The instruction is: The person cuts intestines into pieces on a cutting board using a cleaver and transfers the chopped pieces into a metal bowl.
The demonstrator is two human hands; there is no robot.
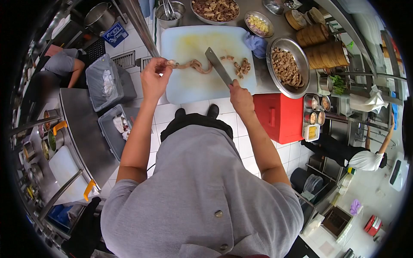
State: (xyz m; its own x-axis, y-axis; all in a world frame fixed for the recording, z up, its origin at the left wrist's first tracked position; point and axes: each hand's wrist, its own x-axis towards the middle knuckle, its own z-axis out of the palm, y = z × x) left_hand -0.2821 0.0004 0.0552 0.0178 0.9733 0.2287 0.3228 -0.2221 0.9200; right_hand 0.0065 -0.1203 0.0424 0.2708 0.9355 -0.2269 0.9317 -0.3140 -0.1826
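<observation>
My left hand (155, 74) pinches the end of a long, curling brown strip of meat (195, 65) at the left edge of the white cutting board (185, 88). The strip runs rightward across the board toward the knife. My right hand (241, 99) is wrapped round the handle of a knife (219, 67), whose blade slants up and left over the board beside the strip. Right of the blade lie several small cut pieces (243, 68). A blue cloth (255, 44) rests at the board's right edge.
A metal bowl of cut meat (284, 66) stands right of the board, above a red box (279, 118). Behind are a bowl of chopped pieces (259, 23) and bamboo steamers (327, 56). One person (64, 62) is at far left, another (361, 158) at far right.
</observation>
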